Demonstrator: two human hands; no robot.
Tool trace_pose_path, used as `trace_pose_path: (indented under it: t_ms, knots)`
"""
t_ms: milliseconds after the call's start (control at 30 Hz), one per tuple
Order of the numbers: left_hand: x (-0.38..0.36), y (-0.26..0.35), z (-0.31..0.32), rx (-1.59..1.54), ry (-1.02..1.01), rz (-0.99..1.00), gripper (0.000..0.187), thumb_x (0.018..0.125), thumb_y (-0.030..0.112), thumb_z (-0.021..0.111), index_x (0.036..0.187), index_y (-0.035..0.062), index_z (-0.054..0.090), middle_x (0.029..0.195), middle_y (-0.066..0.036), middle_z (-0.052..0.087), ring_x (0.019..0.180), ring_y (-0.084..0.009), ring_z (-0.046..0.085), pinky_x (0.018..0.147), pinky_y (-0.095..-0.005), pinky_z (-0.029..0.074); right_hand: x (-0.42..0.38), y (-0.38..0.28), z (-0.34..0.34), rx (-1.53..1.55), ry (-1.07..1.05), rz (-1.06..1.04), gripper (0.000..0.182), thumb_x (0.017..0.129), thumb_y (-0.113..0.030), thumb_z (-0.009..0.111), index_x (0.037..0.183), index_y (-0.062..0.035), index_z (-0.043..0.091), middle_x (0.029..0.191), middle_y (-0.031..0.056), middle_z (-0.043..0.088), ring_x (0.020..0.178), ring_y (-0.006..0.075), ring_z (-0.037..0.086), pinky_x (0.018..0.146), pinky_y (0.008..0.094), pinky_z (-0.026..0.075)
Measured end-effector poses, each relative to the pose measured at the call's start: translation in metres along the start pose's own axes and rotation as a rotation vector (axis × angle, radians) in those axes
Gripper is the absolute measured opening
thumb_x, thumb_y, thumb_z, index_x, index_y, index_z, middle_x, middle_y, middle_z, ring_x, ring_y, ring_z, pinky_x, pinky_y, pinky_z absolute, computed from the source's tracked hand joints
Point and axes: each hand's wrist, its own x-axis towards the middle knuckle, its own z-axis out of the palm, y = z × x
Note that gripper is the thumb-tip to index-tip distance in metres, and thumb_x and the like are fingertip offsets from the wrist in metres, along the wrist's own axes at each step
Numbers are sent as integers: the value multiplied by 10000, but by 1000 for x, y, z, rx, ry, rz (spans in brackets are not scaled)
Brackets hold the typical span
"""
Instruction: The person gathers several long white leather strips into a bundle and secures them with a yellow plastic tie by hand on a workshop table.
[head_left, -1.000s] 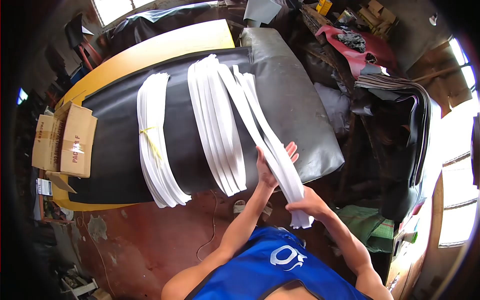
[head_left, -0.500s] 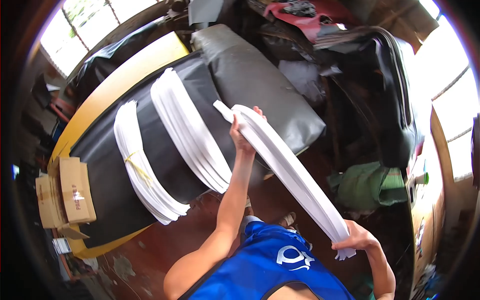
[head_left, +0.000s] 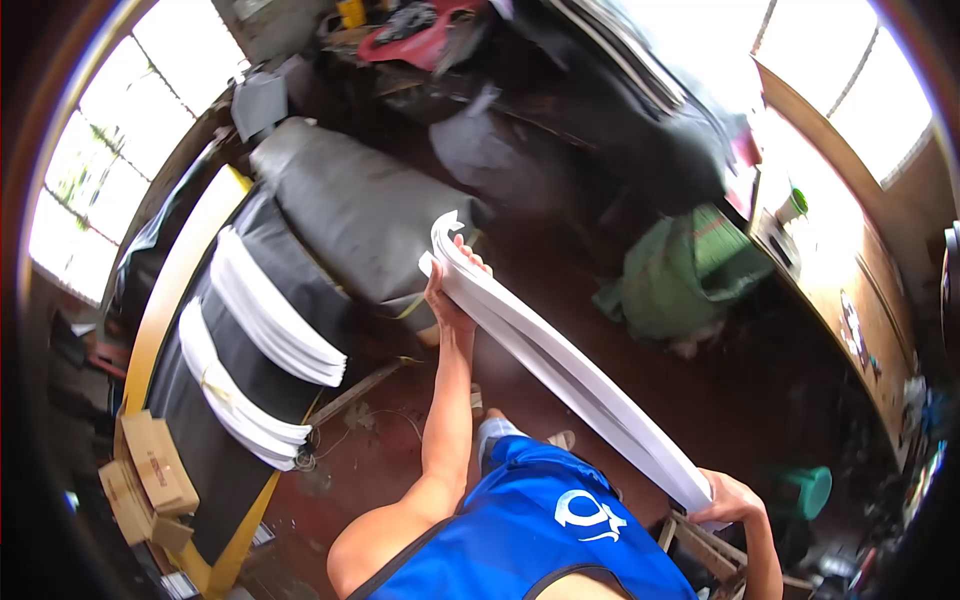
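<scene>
A long bundle of white strips (head_left: 570, 372) stretches slantwise in front of my body, held off the floor at both ends. My left hand (head_left: 455, 290) is wrapped around its upper end, where a few strip tips curl outward. Near the lower end, my right hand (head_left: 728, 497) grips the same bundle. Two more stacks of white strips lie on a black-covered table to the left: a loose-looking stack (head_left: 275, 310) and a stack tied with yellow string (head_left: 230, 395).
Cardboard boxes (head_left: 160, 465) sit at the black-covered table's (head_left: 215, 490) near end. A grey covered roll (head_left: 350, 205) lies beyond. To the right are a green sack (head_left: 675, 270), a wooden table (head_left: 835, 270), a green bucket (head_left: 812, 490) and a wooden stool (head_left: 700, 548).
My view has turned right, so the table and its stacks now appear farther left. Both hands still hold the white bundle, and the green bucket and stool have come into view.
</scene>
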Motion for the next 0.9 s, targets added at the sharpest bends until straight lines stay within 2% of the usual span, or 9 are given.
trace_pose_path:
  t_ms: [167, 267, 300, 400, 500, 633, 733, 833, 900]
  knots:
    - [5, -128, -4, 18, 12, -151, 594, 819, 330, 710, 1295, 49, 490, 1039, -79, 590, 892, -237, 586, 818, -407, 496, -59, 102, 2, 209, 22, 77, 726, 523, -294, 826, 1151, -19, 585, 1033, 125, 661, 968, 228, 630, 878, 344, 483]
    - [14, -199, 1, 186, 39, -209, 580, 779, 246, 752, 1240, 5, 495, 1010, -111, 578, 884, -257, 585, 819, -424, 498, -86, 135, 4, 396, 74, 53, 683, 559, -146, 816, 1188, -28, 577, 1041, 80, 658, 946, 160, 593, 871, 318, 479]
    - [16, -223, 6, 229, 41, -242, 614, 760, 226, 767, 1244, -16, 477, 1015, -115, 566, 893, -249, 574, 826, -420, 495, -89, 164, 12, 434, 97, -49, 708, 565, -145, 809, 1216, -27, 555, 1053, 74, 650, 949, 155, 584, 865, 319, 482]
    - [25, -298, 19, 120, -55, -414, 575, 790, 174, 696, 1271, -16, 445, 1047, -81, 525, 911, -208, 532, 843, -386, 456, -109, 215, 31, 576, 102, -22, 673, 595, -149, 760, 1220, -28, 540, 1048, 110, 646, 943, 190, 592, 843, 329, 487]
    - [43, -362, 26, 73, -71, -517, 577, 852, 154, 653, 1340, -8, 393, 1095, -61, 524, 949, -195, 525, 874, -381, 444, -134, 215, 12, 506, 199, 72, 663, 606, -172, 764, 1216, -45, 539, 1056, 127, 645, 945, 251, 610, 853, 366, 485]
    - [83, -475, 40, 32, -104, -645, 589, 866, 177, 652, 1358, 0, 382, 1098, -47, 531, 965, -187, 528, 893, -383, 442, -153, 241, -33, 537, 287, 139, 649, 620, -217, 763, 1202, -41, 534, 1084, 157, 634, 983, 306, 608, 863, 398, 480]
    - [91, -560, 74, -13, -186, -701, 591, 878, 187, 644, 1370, 5, 370, 1100, -44, 530, 969, -183, 525, 903, -376, 433, -178, 268, -71, 337, 347, 234, 618, 636, -227, 748, 1183, -47, 524, 1091, 176, 613, 1025, 355, 587, 862, 420, 475]
    - [104, -648, 95, -22, -293, -746, 601, 894, 193, 626, 1393, 16, 342, 1094, -44, 516, 969, -184, 508, 914, -368, 413, -203, 305, -106, 476, 386, 296, 617, 637, -224, 743, 1184, -47, 520, 1088, 173, 610, 1015, 355, 587, 856, 423, 474]
    - [109, -701, 104, -61, -252, -822, 615, 893, 193, 624, 1405, 22, 329, 1084, -47, 505, 969, -187, 497, 915, -372, 407, -220, 332, -126, 416, 464, 313, 578, 622, -233, 745, 1129, -46, 539, 1058, 170, 624, 991, 361, 595, 823, 432, 478]
